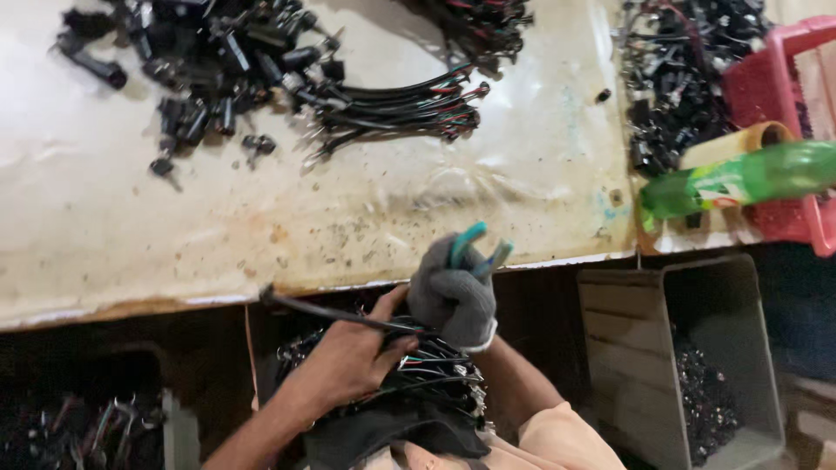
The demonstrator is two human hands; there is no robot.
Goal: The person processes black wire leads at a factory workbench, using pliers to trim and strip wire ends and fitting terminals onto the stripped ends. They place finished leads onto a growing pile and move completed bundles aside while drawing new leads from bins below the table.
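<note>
The person sits close to the edge of the desk (131, 235), and both hands work below this edge, above the lap, so that the pieces stay near the body. The left hand (348, 352) is bare and is clenched around a black cable (322, 309), which it keeps stretched out to the left; the cable runs across toward the other hand, so its end is presented to the tool. The right hand (453, 296) wears a grey knitted glove and grips a pair of pliers with teal handles (475, 248); the handles point up toward the desk, and the working end of the tool is hidden under the glove, so I cannot tell exactly where it meets the cable. Under both hands, on the lap, lies a bundle of black wires (427, 374) with red and green strands, probably kept there to be within easy reach. On the desk, well apart from the hands, there is a heap of black connectors (200, 70) and beside it a bunch of cut wires (401, 109) lying together in 1 direction, which looks like sorting by kind. At the right stands a red basket (766, 87), with a green bottle (749, 178) lying across it, and lower a grey bin (731, 287) holds small dark parts.
</note>
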